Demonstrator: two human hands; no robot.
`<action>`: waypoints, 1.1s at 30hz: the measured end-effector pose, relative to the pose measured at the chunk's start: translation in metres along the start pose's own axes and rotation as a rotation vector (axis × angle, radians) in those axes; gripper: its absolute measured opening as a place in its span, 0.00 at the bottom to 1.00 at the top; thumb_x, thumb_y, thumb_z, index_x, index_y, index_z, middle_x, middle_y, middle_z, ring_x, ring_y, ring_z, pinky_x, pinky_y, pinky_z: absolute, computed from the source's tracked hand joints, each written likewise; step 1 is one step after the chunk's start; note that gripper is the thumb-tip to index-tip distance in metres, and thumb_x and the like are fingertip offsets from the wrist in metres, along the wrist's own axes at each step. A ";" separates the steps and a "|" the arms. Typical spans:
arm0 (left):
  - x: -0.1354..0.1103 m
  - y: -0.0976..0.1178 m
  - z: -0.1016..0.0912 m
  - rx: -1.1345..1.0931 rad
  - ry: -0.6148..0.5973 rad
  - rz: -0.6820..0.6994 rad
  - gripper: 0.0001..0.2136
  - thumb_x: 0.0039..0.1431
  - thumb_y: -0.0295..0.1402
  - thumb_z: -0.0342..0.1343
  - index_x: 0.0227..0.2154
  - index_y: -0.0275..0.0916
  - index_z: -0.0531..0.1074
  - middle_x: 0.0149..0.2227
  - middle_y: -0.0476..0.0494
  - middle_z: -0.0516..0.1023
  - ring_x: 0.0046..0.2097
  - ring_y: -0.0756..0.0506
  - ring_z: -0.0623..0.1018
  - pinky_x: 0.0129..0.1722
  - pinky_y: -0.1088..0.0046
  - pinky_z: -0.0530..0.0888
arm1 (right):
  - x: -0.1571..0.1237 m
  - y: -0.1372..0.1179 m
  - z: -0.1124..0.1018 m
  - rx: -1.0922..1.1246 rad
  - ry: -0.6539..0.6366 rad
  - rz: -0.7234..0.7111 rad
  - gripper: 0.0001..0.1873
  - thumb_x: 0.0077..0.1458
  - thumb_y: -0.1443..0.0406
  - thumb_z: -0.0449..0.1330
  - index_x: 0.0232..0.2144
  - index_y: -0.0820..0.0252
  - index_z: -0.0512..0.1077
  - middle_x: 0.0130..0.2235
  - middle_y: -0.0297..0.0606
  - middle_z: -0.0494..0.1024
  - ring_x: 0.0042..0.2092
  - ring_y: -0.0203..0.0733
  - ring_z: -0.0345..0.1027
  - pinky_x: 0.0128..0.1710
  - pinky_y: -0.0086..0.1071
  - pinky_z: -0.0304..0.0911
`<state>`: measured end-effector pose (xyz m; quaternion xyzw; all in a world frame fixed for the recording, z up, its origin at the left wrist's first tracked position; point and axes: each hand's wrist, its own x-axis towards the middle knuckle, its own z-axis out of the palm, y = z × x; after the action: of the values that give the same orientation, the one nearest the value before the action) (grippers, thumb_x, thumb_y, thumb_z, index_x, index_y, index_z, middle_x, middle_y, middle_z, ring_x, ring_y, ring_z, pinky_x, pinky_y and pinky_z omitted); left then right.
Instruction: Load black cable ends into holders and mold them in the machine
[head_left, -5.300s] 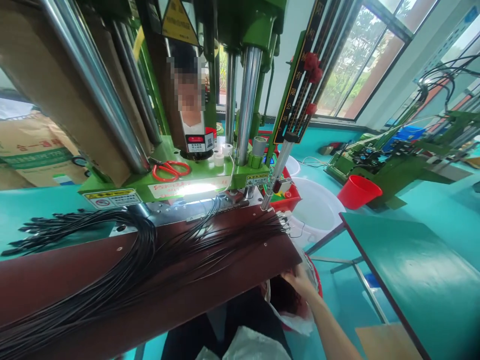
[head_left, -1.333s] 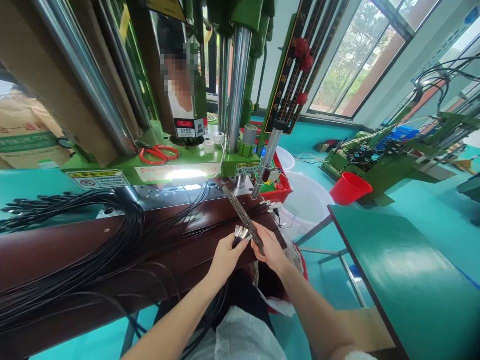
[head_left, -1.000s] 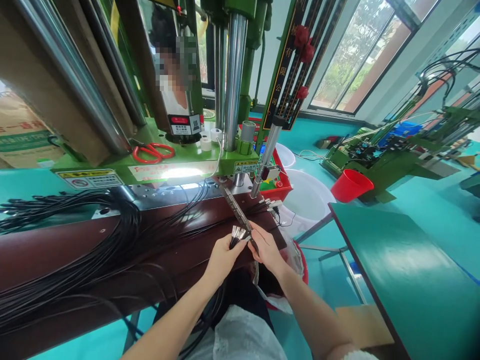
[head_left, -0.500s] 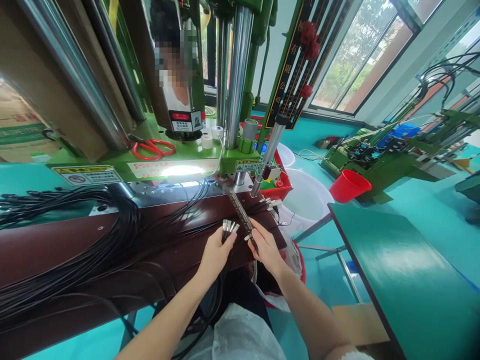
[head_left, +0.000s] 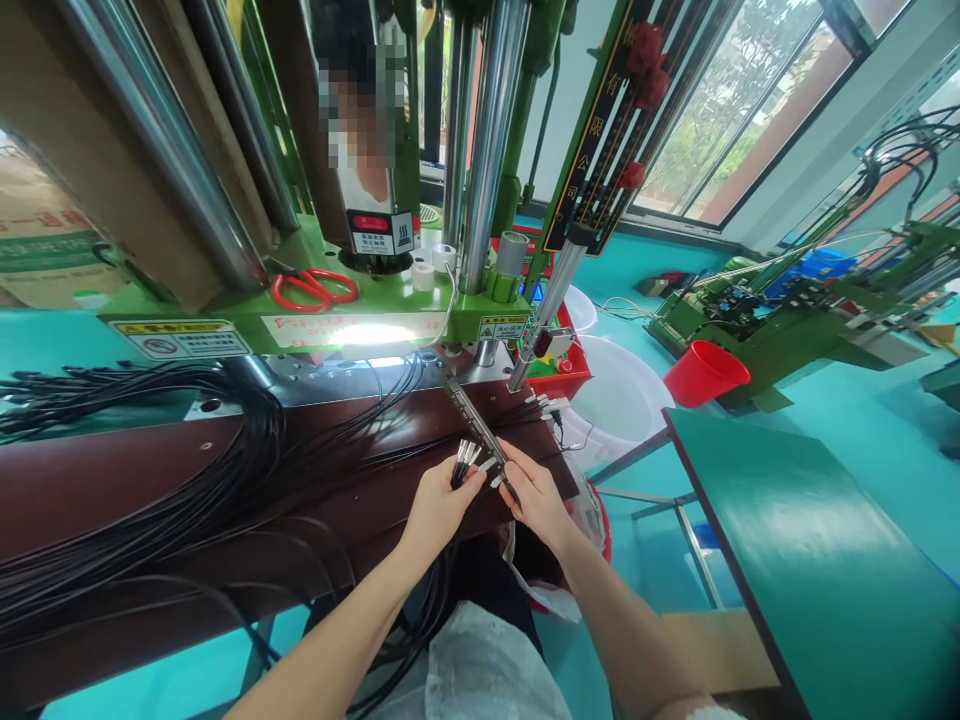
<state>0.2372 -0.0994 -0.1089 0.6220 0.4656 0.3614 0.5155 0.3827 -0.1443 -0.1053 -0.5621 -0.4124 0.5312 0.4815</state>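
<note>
My left hand (head_left: pixel 441 508) is closed around several black cables with silver metal connector ends (head_left: pixel 466 456) fanned upward. Its thumb and fingertip pinch one connector (head_left: pixel 487 465) at the near end of a long dark metal bar with slots (head_left: pixel 474 415). My right hand (head_left: pixel 536 492) grips the near end of that bar, which slants away over the brown tabletop (head_left: pixel 390 485) toward the press. Whether the pinched connector sits in a slot I cannot tell. The cables hang down from my left hand to my lap.
A green press (head_left: pixel 315 300) stands ahead, with red-handled scissors (head_left: pixel 313 290) on its ledge. A thick bundle of black cables (head_left: pixel 225 470) covers the table's left side. At the right are a green-topped table (head_left: pixel 802 530), a red bucket (head_left: pixel 706 375) and a white tub (head_left: pixel 619 385).
My left hand has moved right with the cables, bringing a connector against the bar. My right hand keeps its grip on the bar. The whole view has shifted slightly.
</note>
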 end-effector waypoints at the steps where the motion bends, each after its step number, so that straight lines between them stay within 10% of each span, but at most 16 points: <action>1: 0.000 0.000 0.000 0.000 0.003 0.003 0.09 0.46 0.37 0.54 0.22 0.35 0.67 0.20 0.52 0.66 0.25 0.52 0.64 0.27 0.77 0.62 | 0.000 0.001 0.000 -0.019 -0.012 -0.013 0.28 0.53 0.52 0.51 0.54 0.56 0.60 0.18 0.27 0.59 0.18 0.27 0.49 0.15 0.21 0.44; 8: 0.001 -0.002 0.001 -0.056 0.021 -0.025 0.11 0.46 0.39 0.55 0.21 0.36 0.66 0.18 0.54 0.64 0.22 0.54 0.62 0.24 0.78 0.61 | -0.002 0.003 0.004 -0.269 0.002 -0.216 0.26 0.56 0.56 0.49 0.55 0.58 0.59 0.18 0.28 0.60 0.21 0.30 0.52 0.21 0.25 0.52; 17: 0.002 0.003 -0.005 -0.424 0.193 -0.109 0.14 0.53 0.46 0.46 0.30 0.39 0.63 0.16 0.59 0.54 0.16 0.56 0.54 0.15 0.82 0.52 | -0.002 -0.005 0.004 0.063 0.054 0.037 0.29 0.50 0.51 0.54 0.53 0.53 0.61 0.20 0.27 0.58 0.18 0.27 0.50 0.13 0.19 0.40; 33: 0.001 0.005 -0.004 0.032 0.179 0.057 0.09 0.50 0.38 0.51 0.23 0.38 0.64 0.22 0.52 0.68 0.25 0.52 0.66 0.28 0.76 0.63 | -0.002 -0.001 0.000 -0.147 -0.047 -0.089 0.27 0.54 0.54 0.51 0.54 0.57 0.60 0.18 0.27 0.59 0.19 0.29 0.50 0.17 0.23 0.46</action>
<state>0.2346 -0.0977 -0.1032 0.6081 0.4978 0.4226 0.4515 0.3829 -0.1462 -0.1043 -0.5644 -0.4860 0.4906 0.4523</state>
